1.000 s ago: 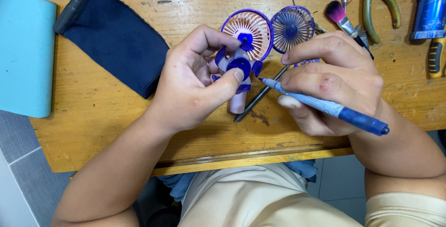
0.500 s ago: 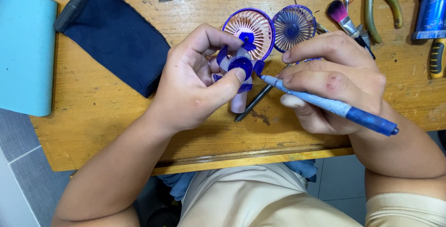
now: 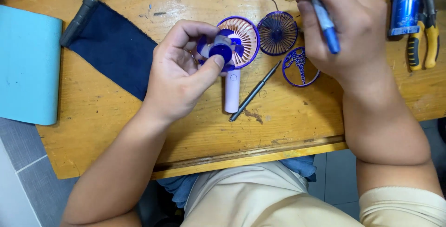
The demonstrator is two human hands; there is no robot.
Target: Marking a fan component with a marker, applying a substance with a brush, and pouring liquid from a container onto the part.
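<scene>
The left hand point(image 3: 183, 71) pinches a blue fan blade point(image 3: 220, 50) between thumb and fingers, holding it just over the head of a small handheld fan point(image 3: 234, 64) that lies on the wooden table point(image 3: 139, 129), white handle toward the person. The right hand point(image 3: 346, 27) is closed around a blue screwdriver point(image 3: 325, 20), raised above a round grille point(image 3: 278, 33) and a ring-shaped cover point(image 3: 300, 67). A thin dark rod point(image 3: 254, 91) lies beside the handle. Dark cloth point(image 3: 114, 53) lies to the left.
</scene>
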